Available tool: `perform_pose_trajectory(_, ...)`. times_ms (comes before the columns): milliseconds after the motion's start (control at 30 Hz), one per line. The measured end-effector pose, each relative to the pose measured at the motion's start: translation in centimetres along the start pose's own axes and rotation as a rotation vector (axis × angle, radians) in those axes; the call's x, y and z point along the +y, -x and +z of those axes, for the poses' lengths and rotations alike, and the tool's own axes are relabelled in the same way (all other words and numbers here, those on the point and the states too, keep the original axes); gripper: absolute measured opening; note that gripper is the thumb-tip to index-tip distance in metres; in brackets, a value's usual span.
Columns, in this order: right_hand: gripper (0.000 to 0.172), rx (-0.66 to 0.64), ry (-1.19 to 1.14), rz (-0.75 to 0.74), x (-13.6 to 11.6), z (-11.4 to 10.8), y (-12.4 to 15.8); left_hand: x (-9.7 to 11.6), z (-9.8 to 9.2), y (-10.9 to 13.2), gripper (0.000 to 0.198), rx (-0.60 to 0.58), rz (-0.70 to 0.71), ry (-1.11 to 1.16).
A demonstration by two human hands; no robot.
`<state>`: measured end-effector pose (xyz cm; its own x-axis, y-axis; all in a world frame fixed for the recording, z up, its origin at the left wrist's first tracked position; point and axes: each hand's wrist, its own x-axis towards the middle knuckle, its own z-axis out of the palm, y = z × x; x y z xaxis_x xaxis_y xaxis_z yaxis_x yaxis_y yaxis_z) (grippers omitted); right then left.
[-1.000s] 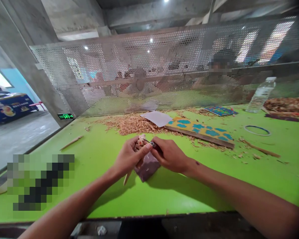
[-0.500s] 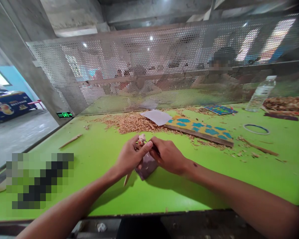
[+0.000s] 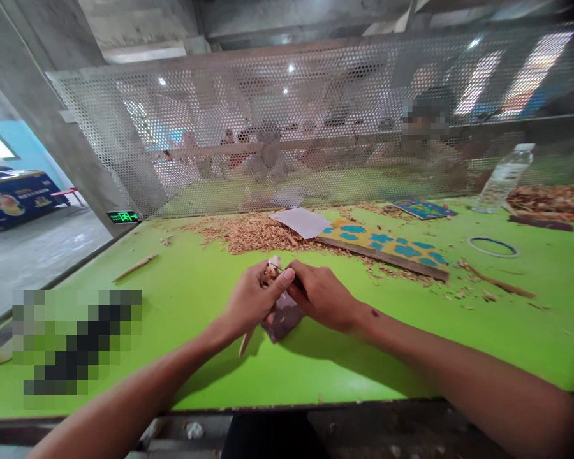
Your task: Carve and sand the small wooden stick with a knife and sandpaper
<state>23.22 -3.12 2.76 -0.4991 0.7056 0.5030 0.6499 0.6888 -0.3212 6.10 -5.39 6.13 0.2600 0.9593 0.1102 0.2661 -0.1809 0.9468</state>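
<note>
On my feed, the left hand (image 3: 253, 303) is clamped around a small wooden carving (image 3: 273, 271), held above the near middle of the table (image 3: 196, 280), its thin lower end poking out below the hand. The right hand (image 3: 321, 296) has its fingers closed on a small knife (image 3: 281, 269), the blade at the carving. A purple cloth (image 3: 282, 317) lies beneath both hands; shavings (image 3: 243, 233) and a painted board (image 3: 382, 247) sit beyond.

A perforated metal screen (image 3: 287, 121) runs along the far edge of a green bench (image 3: 530, 344), with a concrete pillar (image 3: 71, 108) at its left corner and grey floor (image 3: 38, 268) beyond.
</note>
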Motion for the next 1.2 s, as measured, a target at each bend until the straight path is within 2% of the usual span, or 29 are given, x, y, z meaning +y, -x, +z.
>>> perform_pose_trajectory(533,0.020,0.018,-0.001,0.004,-0.16,0.27,0.01,-0.29,0.27,0.04,0.050,0.014,0.006,0.013)
perform_pose_trajectory(867,0.020,-0.047,0.031,0.013,-0.06,0.32,0.11,-0.04,0.14,0.01,0.053,0.063,0.033,-0.086)
perform_pose_trajectory(1100,0.014,-0.034,-0.039,0.012,-0.33,-0.09,0.14,0.10,-0.19,0.11,0.048,0.047,0.064,-0.109)
perform_pose_trajectory(1200,0.017,0.025,-0.089,0.006,-0.41,-0.27,0.09,0.01,-0.22,0.04,0.047,0.044,0.081,-0.112)
